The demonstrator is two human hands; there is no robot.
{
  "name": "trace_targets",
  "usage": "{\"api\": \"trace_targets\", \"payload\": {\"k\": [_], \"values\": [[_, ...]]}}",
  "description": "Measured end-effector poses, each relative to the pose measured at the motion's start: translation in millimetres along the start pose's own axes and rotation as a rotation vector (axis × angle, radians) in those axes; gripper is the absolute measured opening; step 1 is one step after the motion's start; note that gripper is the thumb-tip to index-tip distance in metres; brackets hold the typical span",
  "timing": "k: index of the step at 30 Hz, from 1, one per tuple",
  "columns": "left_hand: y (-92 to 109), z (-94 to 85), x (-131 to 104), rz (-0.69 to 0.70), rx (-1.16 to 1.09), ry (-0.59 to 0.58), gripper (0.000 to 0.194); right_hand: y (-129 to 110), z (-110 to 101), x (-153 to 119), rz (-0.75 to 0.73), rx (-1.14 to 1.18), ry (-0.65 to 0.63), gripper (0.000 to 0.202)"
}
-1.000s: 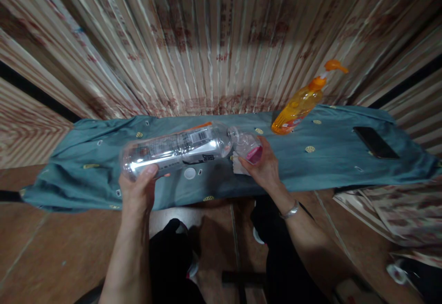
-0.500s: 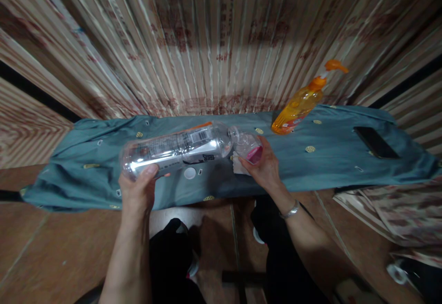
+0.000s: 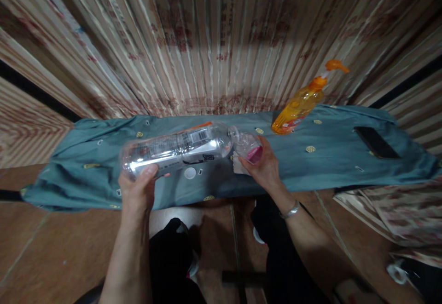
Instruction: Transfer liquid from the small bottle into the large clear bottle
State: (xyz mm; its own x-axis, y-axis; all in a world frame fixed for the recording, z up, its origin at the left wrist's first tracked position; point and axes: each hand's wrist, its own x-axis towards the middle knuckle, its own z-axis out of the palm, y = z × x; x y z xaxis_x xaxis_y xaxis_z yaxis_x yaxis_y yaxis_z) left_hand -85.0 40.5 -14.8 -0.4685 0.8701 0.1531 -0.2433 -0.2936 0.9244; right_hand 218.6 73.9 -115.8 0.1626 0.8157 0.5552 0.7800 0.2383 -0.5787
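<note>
My left hand [image 3: 140,189] is wrapped round the base end of a large clear plastic bottle [image 3: 176,147] with a silver label and barcode. The bottle lies nearly level above the cloth, its neck pointing right and slightly up. My right hand [image 3: 262,163] is closed on a small clear plastic container [image 3: 246,143] with a pink patch at its right end. Its narrow end meets the bottle's mouth; whether they only touch or fit into each other I cannot tell. Beneath the bottle, a white round cap [image 3: 189,173] lies on the cloth. A pale scrap [image 3: 241,167] shows beside my right fingers.
A teal patterned cloth [image 3: 338,157] covers the narrow table. An orange pump bottle [image 3: 299,108] stands toward the back right, and a dark phone [image 3: 375,142] lies farther right. Behind the table hangs a striped curtain [image 3: 207,42]. My legs are below the front edge.
</note>
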Motion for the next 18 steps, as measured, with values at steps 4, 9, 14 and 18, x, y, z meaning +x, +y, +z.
{"api": "trace_targets", "payload": {"k": [4, 9, 14, 18], "values": [[-1.5, -2.3, -0.1, 0.022, 0.005, -0.014, 0.079, 0.7, 0.4, -0.4, -0.002, 0.002, -0.012, 0.09], [-2.2, -5.7, 0.8, 0.01, -0.012, -0.038, 0.076, 0.0, 1.3, -0.8, -0.013, 0.0, 0.003, 0.089], [-0.3, -3.5, 0.4, 0.01, -0.019, -0.028, 0.075, -0.3, 1.0, -0.4, -0.016, -0.002, 0.016, 0.089], [1.1, -1.3, -0.5, 0.013, -0.009, -0.024, 0.074, 0.9, 0.6, -0.5, -0.013, 0.002, 0.006, 0.09]]}}
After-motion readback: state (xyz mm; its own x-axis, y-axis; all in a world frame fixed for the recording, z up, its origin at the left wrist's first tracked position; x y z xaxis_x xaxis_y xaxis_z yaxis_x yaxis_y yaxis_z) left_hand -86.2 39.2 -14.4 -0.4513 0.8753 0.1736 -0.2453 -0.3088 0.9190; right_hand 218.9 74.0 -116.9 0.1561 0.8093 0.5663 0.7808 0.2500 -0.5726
